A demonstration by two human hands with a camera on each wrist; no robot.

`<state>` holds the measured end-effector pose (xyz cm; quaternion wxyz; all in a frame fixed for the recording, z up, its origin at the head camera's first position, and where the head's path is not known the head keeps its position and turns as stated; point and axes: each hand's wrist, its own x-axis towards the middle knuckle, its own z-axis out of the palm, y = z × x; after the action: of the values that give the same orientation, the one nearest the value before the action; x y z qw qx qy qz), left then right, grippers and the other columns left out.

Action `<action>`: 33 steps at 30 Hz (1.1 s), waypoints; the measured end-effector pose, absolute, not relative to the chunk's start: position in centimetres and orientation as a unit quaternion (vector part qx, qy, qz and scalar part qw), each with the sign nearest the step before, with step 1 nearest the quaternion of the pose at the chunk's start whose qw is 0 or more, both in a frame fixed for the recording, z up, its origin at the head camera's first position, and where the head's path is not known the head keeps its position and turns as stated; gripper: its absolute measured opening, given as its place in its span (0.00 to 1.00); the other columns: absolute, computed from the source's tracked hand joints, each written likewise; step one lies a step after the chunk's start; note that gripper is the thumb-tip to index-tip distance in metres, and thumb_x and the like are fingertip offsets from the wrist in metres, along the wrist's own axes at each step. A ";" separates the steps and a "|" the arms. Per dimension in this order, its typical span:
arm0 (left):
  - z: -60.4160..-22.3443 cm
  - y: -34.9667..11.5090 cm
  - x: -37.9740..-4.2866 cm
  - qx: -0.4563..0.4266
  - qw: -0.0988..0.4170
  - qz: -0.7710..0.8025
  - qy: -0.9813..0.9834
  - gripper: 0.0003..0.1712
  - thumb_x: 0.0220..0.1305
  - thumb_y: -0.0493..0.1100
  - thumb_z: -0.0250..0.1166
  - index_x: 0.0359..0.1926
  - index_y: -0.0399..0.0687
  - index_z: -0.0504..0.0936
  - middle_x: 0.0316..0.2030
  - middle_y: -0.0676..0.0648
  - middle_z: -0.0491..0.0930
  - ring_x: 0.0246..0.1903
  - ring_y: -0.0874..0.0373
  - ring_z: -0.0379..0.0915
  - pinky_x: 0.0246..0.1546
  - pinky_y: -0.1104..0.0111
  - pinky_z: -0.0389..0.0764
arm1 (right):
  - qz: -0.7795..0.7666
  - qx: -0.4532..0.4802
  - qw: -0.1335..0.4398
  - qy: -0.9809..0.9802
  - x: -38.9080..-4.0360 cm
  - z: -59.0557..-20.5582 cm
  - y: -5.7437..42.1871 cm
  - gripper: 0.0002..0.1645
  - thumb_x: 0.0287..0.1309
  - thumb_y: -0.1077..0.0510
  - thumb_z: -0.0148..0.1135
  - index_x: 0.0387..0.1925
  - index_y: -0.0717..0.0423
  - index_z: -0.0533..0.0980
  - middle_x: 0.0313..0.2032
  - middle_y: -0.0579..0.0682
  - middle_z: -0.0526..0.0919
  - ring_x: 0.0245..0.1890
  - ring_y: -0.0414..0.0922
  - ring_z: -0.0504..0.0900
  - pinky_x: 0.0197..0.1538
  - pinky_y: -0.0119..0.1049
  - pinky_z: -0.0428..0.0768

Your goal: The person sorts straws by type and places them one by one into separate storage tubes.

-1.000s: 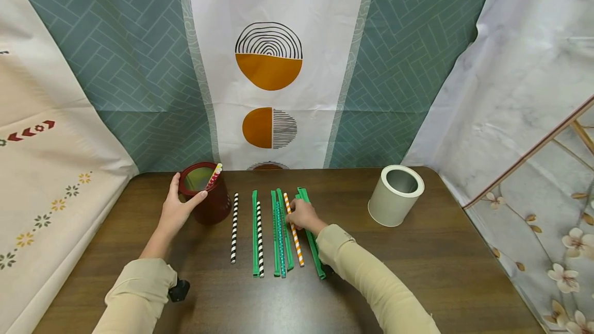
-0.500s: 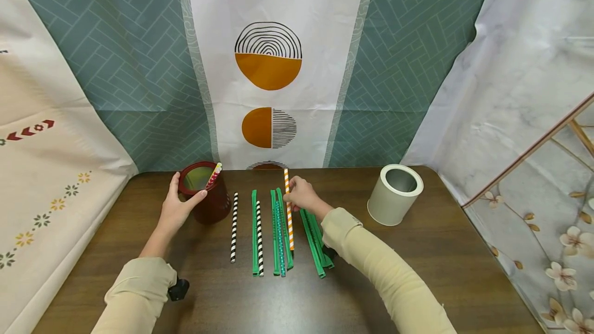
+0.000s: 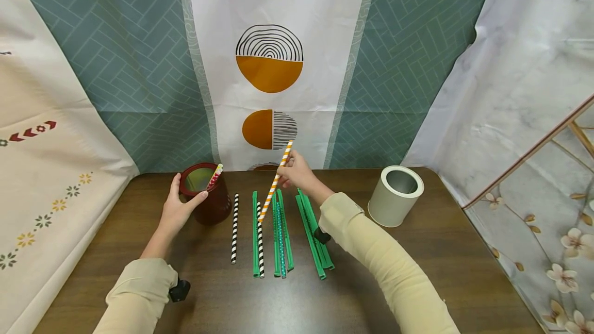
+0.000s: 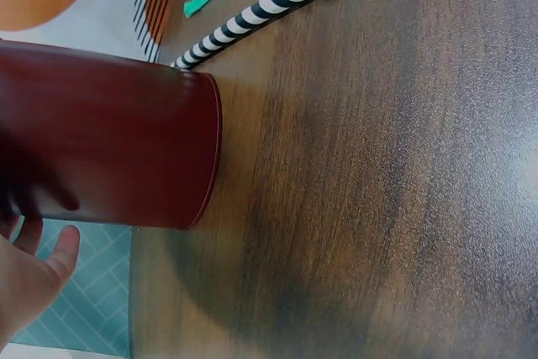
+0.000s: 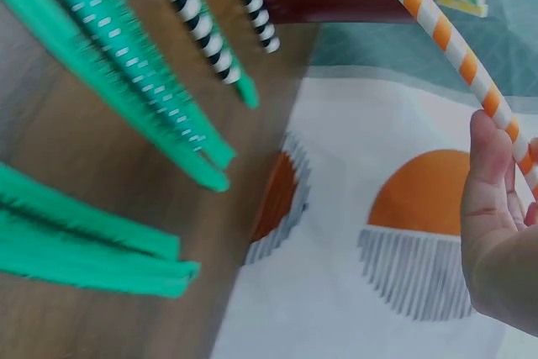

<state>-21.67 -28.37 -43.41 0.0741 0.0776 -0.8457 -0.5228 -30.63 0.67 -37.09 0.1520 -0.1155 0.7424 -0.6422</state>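
Observation:
My right hand [image 3: 298,173] pinches an orange-and-white striped paper straw [image 3: 271,195], tilted and lifted over the other straws. In the right wrist view thumb and fingers grip the orange straw [image 5: 458,52] near one end. My left hand [image 3: 178,211] holds the dark red cup [image 3: 214,210] at the table's back left, thumb across its near side and fingers at the left rim. In the left wrist view the cup [image 4: 109,136] hides part of that hand. Red and yellow patterned straws [image 3: 215,177] lean against the cup's right inner rim.
On the table [image 3: 209,303] lie black-and-white striped straws [image 3: 234,231], green-wrapped straws [image 3: 310,231] and a teal dotted straw [image 3: 280,236], roughly side by side. A cream-white canister [image 3: 392,202] stands at the back right. Patterned cloth [image 3: 274,76] hangs behind the table.
My right hand has picked the orange striped straw up off the table, raised it and swung its lower end left towards the cup. The left hand and cup stay put.

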 end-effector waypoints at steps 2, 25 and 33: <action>-43.4 -28.4 -21.7 0.079 0.072 -0.523 -0.846 0.55 0.54 0.59 0.58 0.68 0.55 0.29 0.69 0.46 0.33 0.67 0.44 0.30 0.59 0.40 0.44 | -0.659 -0.123 0.138 0.729 -30.5 -36.4 0.3 0.12 0.53 0.69 0.49 0.38 0.61 0.59 0.27 0.57 0.74 0.17 0.44 0.76 0.19 0.31 0.74; -43.6 -28.3 -21.8 0.079 0.087 -0.521 -0.845 0.54 0.54 0.58 0.60 0.68 0.54 0.31 0.69 0.46 0.35 0.67 0.45 0.33 0.61 0.42 0.45 | -0.738 -0.202 -0.023 0.643 -26.4 -32.2 -5.6 0.11 0.54 0.70 0.50 0.40 0.63 0.63 0.36 0.66 0.75 0.31 0.55 0.81 0.29 0.31 0.78; -43.7 -28.3 -21.7 0.079 0.087 -0.524 -0.844 0.54 0.54 0.57 0.60 0.68 0.55 0.32 0.69 0.47 0.35 0.67 0.46 0.33 0.61 0.43 0.44 | -0.712 -0.198 -0.044 0.672 -26.4 -34.8 -7.4 0.09 0.53 0.69 0.52 0.37 0.66 0.64 0.37 0.67 0.77 0.36 0.58 0.79 0.32 0.23 0.75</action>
<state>-21.72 -28.32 -43.68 0.0870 0.0791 -0.8437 -0.5238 -26.35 -7.42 -34.80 -0.0437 -0.1976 0.6723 -0.7121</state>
